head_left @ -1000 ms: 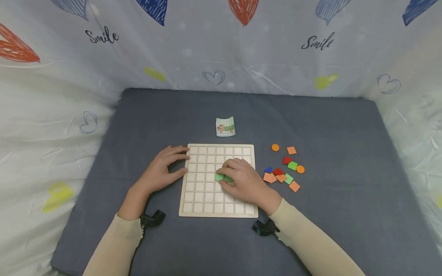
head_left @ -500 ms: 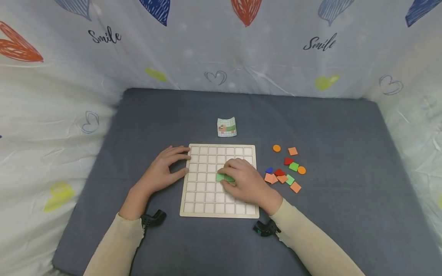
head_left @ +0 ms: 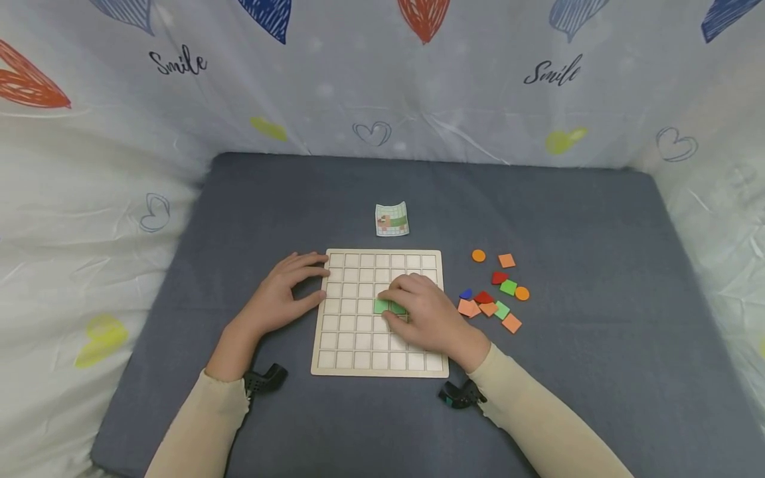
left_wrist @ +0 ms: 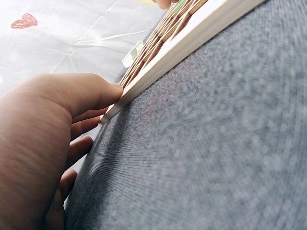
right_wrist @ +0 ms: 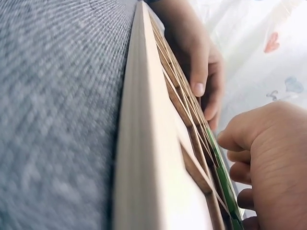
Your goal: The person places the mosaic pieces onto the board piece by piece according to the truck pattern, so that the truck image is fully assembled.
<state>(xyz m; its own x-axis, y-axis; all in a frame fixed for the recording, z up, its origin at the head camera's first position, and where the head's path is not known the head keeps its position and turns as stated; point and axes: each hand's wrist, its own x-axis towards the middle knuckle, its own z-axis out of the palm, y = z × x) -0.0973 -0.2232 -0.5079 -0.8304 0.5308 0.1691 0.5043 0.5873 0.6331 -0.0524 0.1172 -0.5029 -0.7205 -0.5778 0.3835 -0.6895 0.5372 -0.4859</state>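
Note:
A pale wooden grid board (head_left: 345, 342) lies on the cloth between the two hands. My left hand (head_left: 277, 295) rests at its left edge, fingers spread and relaxed. In the left wrist view the thumb (left_wrist: 103, 91) touches the board's rim. My right hand (head_left: 430, 315) reaches over the board's right half, fingers loosely bent. Its thumb and index fingertips stand apart on either side of a green square tile (head_left: 380, 306) set in the grid. In the right wrist view its fingertips are right at a row of green tiles (right_wrist: 223, 177); the hand hides some of them.
Loose tiles lie right of the board: orange discs (head_left: 479, 255), orange squares (head_left: 511, 323), red pieces (head_left: 499, 278), green pieces (head_left: 508, 287) and a blue piece (head_left: 466, 294). A small picture card (head_left: 392, 220) lies beyond the board. A printed curtain (head_left: 382, 79) hangs behind the grey cloth.
The head view has shifted very slightly. Both hands, the board and the loose tiles stay in the same places.

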